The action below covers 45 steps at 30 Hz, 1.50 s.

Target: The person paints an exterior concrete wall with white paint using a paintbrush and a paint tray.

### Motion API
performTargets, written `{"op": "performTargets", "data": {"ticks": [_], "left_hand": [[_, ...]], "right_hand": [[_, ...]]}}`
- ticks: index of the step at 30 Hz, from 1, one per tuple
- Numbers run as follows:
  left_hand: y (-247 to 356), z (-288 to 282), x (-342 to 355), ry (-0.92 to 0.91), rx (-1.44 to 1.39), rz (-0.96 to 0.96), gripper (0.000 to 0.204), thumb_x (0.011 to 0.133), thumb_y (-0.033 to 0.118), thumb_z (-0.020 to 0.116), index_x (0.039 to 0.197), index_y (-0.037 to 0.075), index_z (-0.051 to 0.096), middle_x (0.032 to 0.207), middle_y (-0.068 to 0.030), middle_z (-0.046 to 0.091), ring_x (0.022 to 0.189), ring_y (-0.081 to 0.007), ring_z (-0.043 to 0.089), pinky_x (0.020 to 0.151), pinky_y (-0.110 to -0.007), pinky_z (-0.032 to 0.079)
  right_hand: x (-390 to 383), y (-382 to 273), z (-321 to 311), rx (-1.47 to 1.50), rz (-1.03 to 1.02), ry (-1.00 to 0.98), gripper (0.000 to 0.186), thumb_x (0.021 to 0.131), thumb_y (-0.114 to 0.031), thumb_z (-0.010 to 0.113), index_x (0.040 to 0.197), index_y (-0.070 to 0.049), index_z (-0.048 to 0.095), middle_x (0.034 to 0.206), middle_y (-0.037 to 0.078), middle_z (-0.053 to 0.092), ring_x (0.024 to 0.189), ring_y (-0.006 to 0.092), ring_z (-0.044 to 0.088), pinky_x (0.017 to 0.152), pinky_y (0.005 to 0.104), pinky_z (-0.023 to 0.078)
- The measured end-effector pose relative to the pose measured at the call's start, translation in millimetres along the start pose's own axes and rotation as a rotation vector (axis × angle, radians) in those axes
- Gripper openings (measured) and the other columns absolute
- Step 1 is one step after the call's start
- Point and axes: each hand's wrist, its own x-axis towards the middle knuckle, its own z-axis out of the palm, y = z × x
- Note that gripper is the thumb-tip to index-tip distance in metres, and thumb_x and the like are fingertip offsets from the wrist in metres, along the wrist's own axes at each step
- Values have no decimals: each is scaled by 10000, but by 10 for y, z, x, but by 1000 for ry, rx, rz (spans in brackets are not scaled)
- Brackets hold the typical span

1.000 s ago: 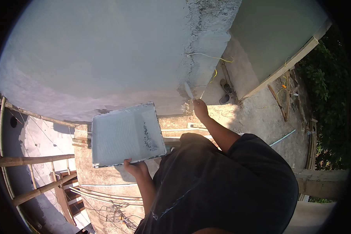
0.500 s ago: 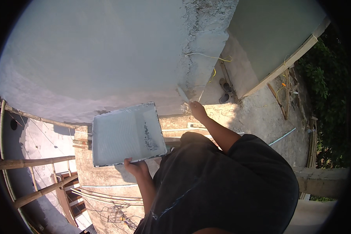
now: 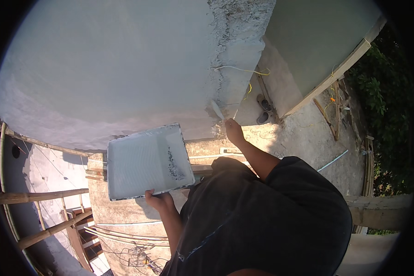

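Filling the upper left of the frame, a pale wall rises before us; left of centre, I see a broad paint tray, its lower edge gripped by the left hand; near centre, the right hand clasps a slim brush-like tool, tip at the wall

From my remote seat I see a large pale wall filling the upper left, a grey-green wall beyond its right edge, a partly sunlit concrete floor, bamboo poles at left and leafy trees at right.
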Motion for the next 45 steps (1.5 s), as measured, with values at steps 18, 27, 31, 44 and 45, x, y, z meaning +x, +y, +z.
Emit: {"op": "performTargets", "data": {"ticks": [18, 27, 31, 44, 45], "left_hand": [[-12, -15, -37, 5, 3, 0, 626, 633, 112, 506, 1242, -18, 432, 1214, -142, 485, 1157, -310, 454, 1005, -453, 360], [-16, 12, -84, 10, -11, 17, 631, 631, 113, 504, 1243, -23, 430, 1222, -149, 480, 1167, -315, 446, 1011, -459, 353], [-13, -27, -79, -5, -15, 25, 661, 619, 111, 501, 1261, -22, 416, 1241, -155, 471, 1177, -332, 437, 1017, -464, 350], [-21, -107, -32, 3, -24, -11, 659, 607, 130, 500, 1252, 14, 438, 1241, -143, 484, 1169, -334, 453, 1017, -493, 354], [-21, -47, -54, -3, -13, -12, 643, 608, 131, 502, 1238, 15, 447, 1235, -141, 488, 1164, -330, 456, 1014, -490, 356]], "right_hand": [[29, -7, 151, 50, -25, -10, 405, 940, -408, 456, 953, -24, 584, 816, 222, 623, 810, 420, 598, 682, 453, 455], [-90, -157, 113, 46, 41, 39, 395, 936, -408, 464, 926, -28, 570, 806, 224, 627, 795, 417, 605, 671, 471, 455], [-128, -190, 64, 94, 1, 52, 399, 938, -415, 460, 911, -31, 566, 805, 223, 631, 798, 424, 604, 676, 482, 460], [37, 94, 242, -13, -23, 57, 407, 937, -423, 451, 915, -39, 583, 851, 230, 638, 841, 438, 595, 707, 506, 457], [214, 388, 349, -149, -66, 21, 408, 936, -422, 452, 909, -37, 585, 847, 227, 638, 840, 438, 594, 707, 503, 458]]}}
